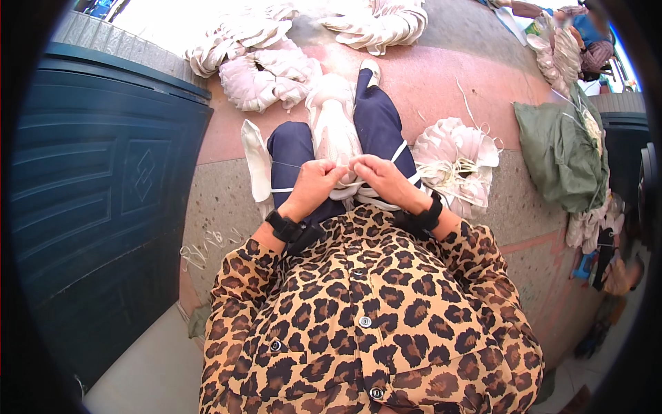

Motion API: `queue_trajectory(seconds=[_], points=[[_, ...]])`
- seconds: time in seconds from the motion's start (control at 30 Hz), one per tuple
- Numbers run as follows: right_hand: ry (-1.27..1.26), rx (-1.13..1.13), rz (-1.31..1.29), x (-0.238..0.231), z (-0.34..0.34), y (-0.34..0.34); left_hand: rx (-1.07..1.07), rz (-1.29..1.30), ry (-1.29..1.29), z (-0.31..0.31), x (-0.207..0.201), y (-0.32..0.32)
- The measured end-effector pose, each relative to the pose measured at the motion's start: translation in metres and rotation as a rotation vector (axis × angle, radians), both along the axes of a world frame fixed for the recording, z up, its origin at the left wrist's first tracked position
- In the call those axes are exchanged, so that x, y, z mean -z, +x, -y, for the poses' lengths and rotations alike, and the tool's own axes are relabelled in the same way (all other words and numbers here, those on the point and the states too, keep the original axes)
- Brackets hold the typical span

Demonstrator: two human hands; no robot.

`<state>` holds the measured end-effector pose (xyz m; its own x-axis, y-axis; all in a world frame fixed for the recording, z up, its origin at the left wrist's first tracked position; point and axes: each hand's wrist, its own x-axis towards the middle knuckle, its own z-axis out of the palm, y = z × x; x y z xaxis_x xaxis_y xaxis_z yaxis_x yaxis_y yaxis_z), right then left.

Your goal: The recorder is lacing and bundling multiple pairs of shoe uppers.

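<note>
Head view, looking down at a seated person in a leopard-print shirt (365, 310) and navy trousers (376, 117), legs stretched out over a reddish and speckled stone floor (427, 76).

Packages first: a green sack (562, 155) lies at right on the floor, slumped, with pale pieces spilling at its lower edge. No labels or signs readable. A dark blue panelled door (103, 186) fills the left side.

A stack of cream-white shoe-upper pieces (334, 127) lies along the lap between the knees, running away from the body. The left hand (314, 183) and right hand (379, 176) meet at the near end of that stack, fingertips almost touching each other; both are closed in a pinch on the top piece's edge. A thin thread (286, 164) runs taut leftward from the left hand across the thigh. Black wrist straps on both forearms.

Around: a single white piece (256, 159) stands just beside the left thigh; a fanned bundle of the same pieces (455, 155), tied with pale string, sits beside the right thigh. More bundles (265, 72) lie beyond the feet. Another person (586, 34) sits at upper right, well apart.
</note>
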<state>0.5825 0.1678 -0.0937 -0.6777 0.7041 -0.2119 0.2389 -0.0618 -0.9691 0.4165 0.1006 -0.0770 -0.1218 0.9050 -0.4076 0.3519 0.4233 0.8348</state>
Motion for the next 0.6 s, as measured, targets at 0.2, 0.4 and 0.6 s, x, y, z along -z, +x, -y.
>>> queue_trajectory(seconds=[0.2, 0.4, 0.6], points=[[-0.106, -0.032, 0.002, 0.012, -0.006, -0.015, 0.039, 0.141, 0.089, -0.010, 0.003, 0.018], [-0.303, 0.386, -0.121, -0.005, -0.056, -0.011, -0.086, -0.327, 0.185, -0.047, 0.017, -0.024], [-0.136, 0.159, 0.005, 0.006, -0.065, -0.026, 0.016, -0.580, 0.212, -0.066, 0.036, -0.019]])
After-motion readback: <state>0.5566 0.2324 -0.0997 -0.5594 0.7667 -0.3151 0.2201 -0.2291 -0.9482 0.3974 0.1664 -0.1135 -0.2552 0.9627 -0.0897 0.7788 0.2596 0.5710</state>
